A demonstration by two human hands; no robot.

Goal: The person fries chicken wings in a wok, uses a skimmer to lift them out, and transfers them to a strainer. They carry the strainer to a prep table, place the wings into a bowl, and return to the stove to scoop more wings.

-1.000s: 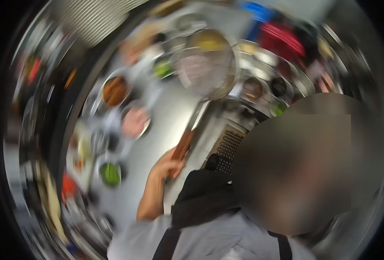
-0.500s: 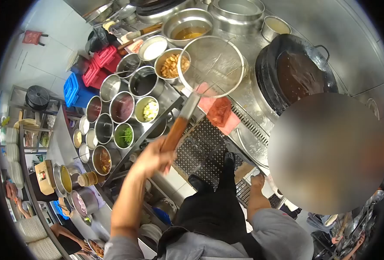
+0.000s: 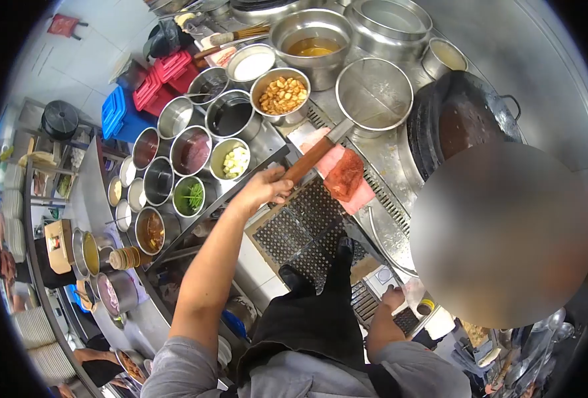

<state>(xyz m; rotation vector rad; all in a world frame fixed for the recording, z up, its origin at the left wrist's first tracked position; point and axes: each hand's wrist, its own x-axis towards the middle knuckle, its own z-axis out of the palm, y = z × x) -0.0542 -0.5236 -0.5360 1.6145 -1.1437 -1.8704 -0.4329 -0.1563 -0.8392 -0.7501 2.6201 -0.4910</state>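
Observation:
My left hand (image 3: 266,188) is closed around the wooden handle of a round wire-mesh strainer (image 3: 375,94). The strainer is over the steel counter, between the bowl of fried golden pieces (image 3: 282,96) and the dark wok (image 3: 456,126). Beneath its handle a red cloth (image 3: 344,175) lies on pink cloths at the counter's edge. My right hand (image 3: 392,298) hangs low near the right counter edge, beside a floor grate. Its fingers are too small and partly hidden to make out.
Steel pots of sauces, greens (image 3: 190,196) and pale chunks (image 3: 233,160) crowd the left counter. A large pot of yellow liquid (image 3: 312,50) stands at the back. A blurred round patch covers the right. Another person's arm (image 3: 98,355) shows at lower left.
My left hand has moved the strainer rightward, away from the bowl of fried pieces towards the wok. My right hand is lower in view. The camera view has shifted slightly.

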